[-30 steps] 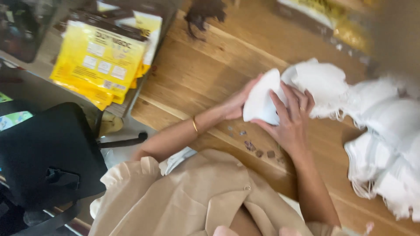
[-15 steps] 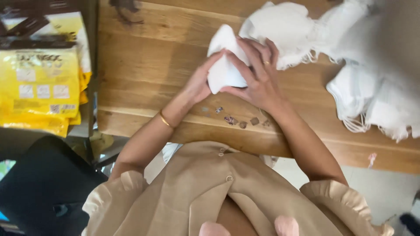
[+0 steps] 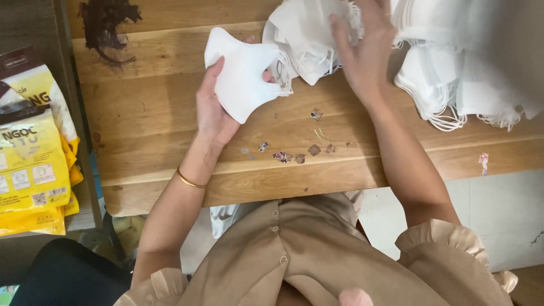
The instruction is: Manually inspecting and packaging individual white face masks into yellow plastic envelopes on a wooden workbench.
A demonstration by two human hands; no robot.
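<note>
My left hand [image 3: 214, 107] holds a small stack of folded white face masks [image 3: 242, 73] just above the wooden table [image 3: 158, 113]. My right hand [image 3: 362, 51] reaches further back with fingers spread, resting on a loose heap of white masks [image 3: 309, 34] at the table's far edge. Elastic ear loops hang from the heap beside the held stack.
Large piles of white masks [image 3: 470, 62] cover the table's right part. Yellow printed packets [image 3: 31, 170] lie stacked on a shelf at the left. A dark stain [image 3: 107, 25] marks the far left of the table. Small paper scraps [image 3: 294, 153] dot the near edge. A black chair [image 3: 62, 277] stands lower left.
My right hand has let go of the stack and moved back to the loose heap. My left hand now holds the stack alone. The view has shifted left.
</note>
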